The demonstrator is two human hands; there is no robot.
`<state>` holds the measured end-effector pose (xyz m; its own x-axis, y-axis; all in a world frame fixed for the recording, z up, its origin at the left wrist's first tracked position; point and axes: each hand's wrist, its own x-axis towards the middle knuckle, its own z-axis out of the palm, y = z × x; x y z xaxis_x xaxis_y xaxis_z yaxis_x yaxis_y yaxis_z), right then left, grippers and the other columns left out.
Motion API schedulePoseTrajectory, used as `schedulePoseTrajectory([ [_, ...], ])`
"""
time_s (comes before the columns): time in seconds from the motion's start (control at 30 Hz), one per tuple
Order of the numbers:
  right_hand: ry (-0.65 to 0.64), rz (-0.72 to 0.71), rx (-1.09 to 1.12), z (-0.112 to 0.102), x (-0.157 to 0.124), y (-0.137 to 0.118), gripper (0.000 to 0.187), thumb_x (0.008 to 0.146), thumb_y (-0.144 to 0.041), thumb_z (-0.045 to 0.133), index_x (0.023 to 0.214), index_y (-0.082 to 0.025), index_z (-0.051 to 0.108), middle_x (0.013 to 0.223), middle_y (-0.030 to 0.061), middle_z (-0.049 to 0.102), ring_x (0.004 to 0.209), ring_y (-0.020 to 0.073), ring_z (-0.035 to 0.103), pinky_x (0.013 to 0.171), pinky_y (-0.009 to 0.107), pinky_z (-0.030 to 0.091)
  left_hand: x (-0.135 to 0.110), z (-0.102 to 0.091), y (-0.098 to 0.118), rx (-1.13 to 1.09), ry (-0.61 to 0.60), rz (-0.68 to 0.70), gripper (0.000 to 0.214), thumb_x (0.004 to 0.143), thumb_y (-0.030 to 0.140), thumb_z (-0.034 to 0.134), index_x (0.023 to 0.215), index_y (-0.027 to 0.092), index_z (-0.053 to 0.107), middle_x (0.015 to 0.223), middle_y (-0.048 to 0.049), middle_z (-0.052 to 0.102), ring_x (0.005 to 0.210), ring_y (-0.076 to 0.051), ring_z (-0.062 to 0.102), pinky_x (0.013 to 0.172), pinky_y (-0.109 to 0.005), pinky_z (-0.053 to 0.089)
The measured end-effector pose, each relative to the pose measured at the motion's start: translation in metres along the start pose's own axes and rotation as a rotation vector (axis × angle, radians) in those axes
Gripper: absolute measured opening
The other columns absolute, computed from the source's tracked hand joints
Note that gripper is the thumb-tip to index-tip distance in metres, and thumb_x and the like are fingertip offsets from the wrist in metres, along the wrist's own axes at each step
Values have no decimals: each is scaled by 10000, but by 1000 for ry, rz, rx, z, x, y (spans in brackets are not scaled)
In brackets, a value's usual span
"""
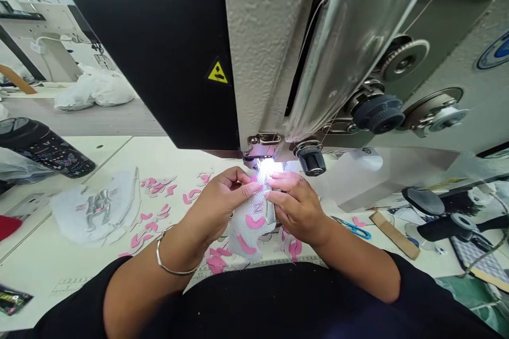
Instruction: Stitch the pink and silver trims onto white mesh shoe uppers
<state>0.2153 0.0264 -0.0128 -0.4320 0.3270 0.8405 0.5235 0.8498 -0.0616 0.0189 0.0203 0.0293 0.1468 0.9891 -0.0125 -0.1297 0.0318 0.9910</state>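
Under the lit needle area of a sewing machine [262, 145] lies a white textured fabric piece [243, 225] with pink curved patches and a letter N on it. My left hand [228, 198] pinches the fabric's left side between thumb and fingers, close below the presser foot. From the right, my right hand [298, 204] has its bent fingers on the fabric's right edge, near the needle. Glare hides the stitching point itself. Loose pink cut-outs [217, 262] lie around the fabric, several of them left of my left hand.
Blue-handled scissors [356, 229] and a brown strip [393, 234] lie at the right. A white fabric piece [97, 209] with grey shapes and a dark patterned bottle [47, 148] are at the left. The machine head hangs low over my hands.
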Motion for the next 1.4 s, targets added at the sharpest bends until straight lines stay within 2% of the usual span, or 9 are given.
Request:
schedulePoseTrajectory([
  [0.27,26,4,51,1,-1,0,365,832,-44,577,1117,-267,618,1115,57,667,1184,219,599,1000,463,538,-2,2,-4,100,33,21,238,726,358,772,727,193,601,794,2,579,734,-140,548,673,-262,469],
  [0.53,4,14,17,0,3,-2,537,846,-29,548,1319,-283,534,1086,67,648,1146,222,602,965,432,552,-2,4,-11,145,67,78,220,762,372,739,746,208,593,759,16,566,715,-136,524,664,-257,441],
  [0.67,-12,23,-23,-2,5,-5,483,826,-24,566,1258,-239,585,1085,83,634,1070,220,609,906,408,559,-3,5,-8,136,71,96,185,755,315,736,809,216,589,833,17,584,764,-135,537,701,-250,442],
  [0.83,-32,46,-61,-3,5,-6,483,828,-36,567,1253,-264,598,1078,74,632,1023,214,606,875,396,551,-3,4,-3,129,64,79,169,778,345,699,795,211,597,820,9,595,733,-140,540,683,-260,453],
  [1.1,-22,38,-74,-3,6,-7,450,831,-28,559,1218,-250,614,1095,76,623,994,204,595,856,385,540,-4,2,-5,278,106,120,166,811,345,681,790,204,596,802,8,596,754,-145,529,686,-257,431],
  [1.4,-16,28,-100,-3,7,-9,370,830,-30,574,1150,-205,640,1085,87,622,989,217,589,843,384,531,-7,2,-7,210,85,101,152,842,331,657,811,204,579,818,15,565,761,-134,499,685,-251,415],
])
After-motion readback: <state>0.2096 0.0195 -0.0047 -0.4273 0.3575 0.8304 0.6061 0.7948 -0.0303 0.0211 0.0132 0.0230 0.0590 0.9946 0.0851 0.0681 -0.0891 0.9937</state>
